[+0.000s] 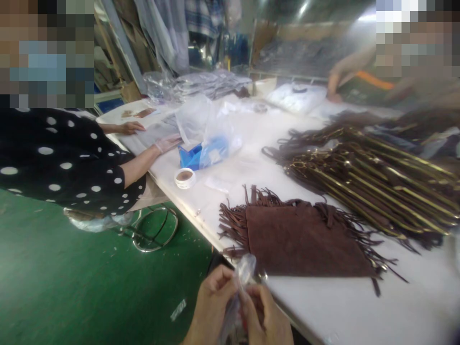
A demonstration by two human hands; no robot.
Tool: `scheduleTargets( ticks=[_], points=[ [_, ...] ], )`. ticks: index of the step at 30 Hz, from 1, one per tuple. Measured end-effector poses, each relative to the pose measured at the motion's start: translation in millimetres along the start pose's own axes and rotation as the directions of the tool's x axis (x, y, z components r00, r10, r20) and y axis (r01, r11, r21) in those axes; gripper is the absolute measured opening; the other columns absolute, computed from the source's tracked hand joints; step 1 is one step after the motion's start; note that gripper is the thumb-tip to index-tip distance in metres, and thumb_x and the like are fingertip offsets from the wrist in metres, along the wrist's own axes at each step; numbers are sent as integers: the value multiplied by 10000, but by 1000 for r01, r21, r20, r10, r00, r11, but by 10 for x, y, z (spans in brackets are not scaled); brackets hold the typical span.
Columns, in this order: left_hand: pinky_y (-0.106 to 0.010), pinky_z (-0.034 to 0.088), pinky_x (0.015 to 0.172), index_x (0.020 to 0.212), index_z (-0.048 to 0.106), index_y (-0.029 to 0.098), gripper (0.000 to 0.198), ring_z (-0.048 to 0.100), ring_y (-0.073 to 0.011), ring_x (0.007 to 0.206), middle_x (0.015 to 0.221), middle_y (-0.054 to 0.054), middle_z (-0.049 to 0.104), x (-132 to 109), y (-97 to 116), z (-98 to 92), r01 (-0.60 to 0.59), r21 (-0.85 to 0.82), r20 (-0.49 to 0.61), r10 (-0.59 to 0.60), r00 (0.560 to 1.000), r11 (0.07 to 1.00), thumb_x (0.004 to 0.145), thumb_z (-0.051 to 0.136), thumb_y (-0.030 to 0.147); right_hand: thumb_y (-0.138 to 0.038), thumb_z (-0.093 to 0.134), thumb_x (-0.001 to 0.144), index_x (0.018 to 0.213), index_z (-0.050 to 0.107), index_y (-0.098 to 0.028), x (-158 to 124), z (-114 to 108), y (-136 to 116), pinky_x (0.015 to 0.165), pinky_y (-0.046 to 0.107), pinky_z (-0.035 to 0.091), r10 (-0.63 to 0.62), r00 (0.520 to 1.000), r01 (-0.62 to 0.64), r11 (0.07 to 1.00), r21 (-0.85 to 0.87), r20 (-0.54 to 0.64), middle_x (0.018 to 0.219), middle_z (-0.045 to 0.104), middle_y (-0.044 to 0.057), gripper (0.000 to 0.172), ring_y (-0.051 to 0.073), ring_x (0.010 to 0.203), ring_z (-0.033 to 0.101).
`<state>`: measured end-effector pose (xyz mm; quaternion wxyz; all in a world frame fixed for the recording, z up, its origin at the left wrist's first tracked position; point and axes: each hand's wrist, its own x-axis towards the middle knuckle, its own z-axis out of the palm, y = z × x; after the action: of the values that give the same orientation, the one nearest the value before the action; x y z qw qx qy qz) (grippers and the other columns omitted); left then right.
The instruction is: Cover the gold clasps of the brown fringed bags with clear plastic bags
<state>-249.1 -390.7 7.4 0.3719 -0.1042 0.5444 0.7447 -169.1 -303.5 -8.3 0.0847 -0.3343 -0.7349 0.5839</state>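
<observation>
Both my hands are at the bottom edge of the head view, off the table's near edge. My left hand (212,306) and my right hand (268,318) are closed in a pinch on a small clear plastic bag (244,268) held between them. Just beyond them a brown suede fringed bag (305,239) lies flat on the white table (359,311). Behind it lies a heap of brown straps with gold chains (377,177).
A person in a black polka-dot top (61,158) sits at the left with gloved hands on the table. A tape roll (185,178), a blue box under clear plastic (201,153) and stacked plastic bags (201,84) lie further back. Another person's arm (345,72) reaches in at far right. Green floor on the left.
</observation>
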Motion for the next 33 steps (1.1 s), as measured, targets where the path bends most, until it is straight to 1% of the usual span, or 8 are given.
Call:
scheduleTargets(
  ticks=[9,16,20,23,26,29,31,33],
  points=[
    [-218,384,491,758,537,169,242,502,-120,507,603,9,581,34,-90,-50,-75,207,-109,99,989,975,761,692,354,-595,460,912,792,605,-248,19,-4,-1,529,227,472,-83,997,83,994,-73,3,617,697,-12,395,177,546,682],
    [-220,423,632,757,541,186,216,525,-145,666,691,9,570,-24,-83,-33,-273,462,-16,315,949,844,886,573,357,-467,325,1004,864,593,-262,28,-1,73,524,258,469,-392,920,354,824,-442,6,714,690,-9,365,198,591,692],
    [-225,418,644,803,578,191,242,552,-161,686,728,-3,585,-70,-19,-29,-323,581,80,343,936,747,928,493,380,-413,334,1016,871,593,-255,73,-24,66,567,250,498,-404,914,381,816,-435,43,761,707,4,336,191,637,707],
    [-233,416,670,806,630,189,254,575,-172,698,737,-18,623,-132,55,-27,-311,639,91,332,939,703,926,489,363,-384,366,1013,902,604,-246,83,-54,49,574,240,505,-398,915,390,819,-422,73,783,719,19,297,188,657,716],
    [-236,424,673,781,658,180,230,573,-172,692,716,-22,632,-143,106,-44,-222,544,30,245,969,809,887,558,358,-360,367,1015,916,602,-241,72,-79,29,589,246,516,-396,916,388,821,-418,73,793,715,25,281,192,660,715],
    [-228,410,589,789,664,158,235,537,-147,600,670,-19,619,-85,98,-81,-24,282,-12,28,1000,959,792,697,391,-333,364,1014,961,614,-237,65,-89,34,619,248,536,-447,892,437,808,-396,72,819,705,34,272,189,683,710],
    [-224,405,563,821,667,144,291,540,-138,574,676,-32,634,-47,75,-96,105,101,15,-107,994,989,735,769,402,-303,359,1013,1004,622,-230,68,-91,54,646,246,550,-497,865,483,788,-382,69,840,701,45,273,187,707,712],
    [-224,417,567,829,666,135,313,556,-133,575,688,-44,648,-32,56,-93,170,-38,42,-168,985,985,706,809,385,-278,344,1014,1042,622,-223,75,-92,84,669,247,564,-534,843,517,770,-373,67,861,699,59,285,187,721,715]
  ],
)
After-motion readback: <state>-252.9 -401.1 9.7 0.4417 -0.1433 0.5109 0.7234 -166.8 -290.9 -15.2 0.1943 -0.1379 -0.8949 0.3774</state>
